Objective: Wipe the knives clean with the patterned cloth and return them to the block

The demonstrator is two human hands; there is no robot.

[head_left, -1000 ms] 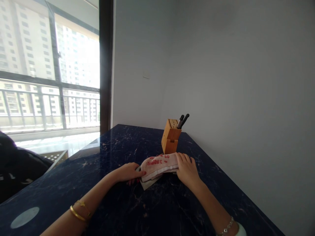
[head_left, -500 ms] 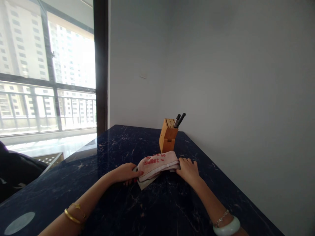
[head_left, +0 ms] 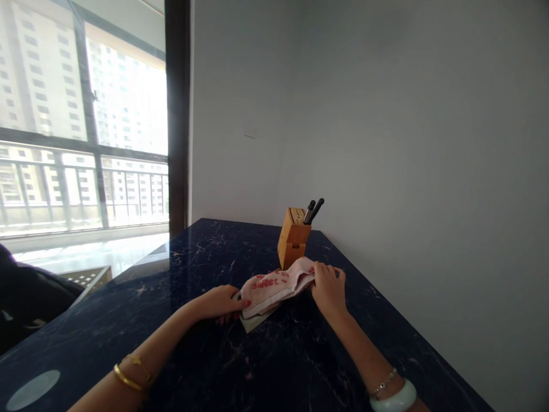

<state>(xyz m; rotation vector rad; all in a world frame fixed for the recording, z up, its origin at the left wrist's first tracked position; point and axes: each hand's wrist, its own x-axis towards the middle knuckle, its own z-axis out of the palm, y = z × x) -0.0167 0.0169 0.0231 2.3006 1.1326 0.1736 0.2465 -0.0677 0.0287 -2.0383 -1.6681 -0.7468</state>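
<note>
A folded pink and white cloth (head_left: 270, 290) with red lettering lies across the middle of the dark marbled table. My left hand (head_left: 225, 302) grips its left end, thumb on top and the other fingers underneath. At the right end, my right hand (head_left: 328, 283) pinches the cloth and holds that end raised, so its folds show. A flat pale, greyish-green piece (head_left: 254, 323) sticks out beneath the cloth's left part; what it is cannot be made out. Just behind the cloth stands a wooden knife block (head_left: 293, 243) with black-handled tools (head_left: 314, 212) in it.
The dark blue table (head_left: 206, 252) narrows toward the grey wall (head_left: 407, 171). A pale oval patch (head_left: 34, 390) shows at its near left corner. Beyond the left edge are a black object (head_left: 34, 300) and a perforated light piece (head_left: 88, 278). Windows fill the far left.
My right hand has moved slightly up, lifting the right end of the cloth and bending its folds. My left hand and the knife block have hardly moved.
</note>
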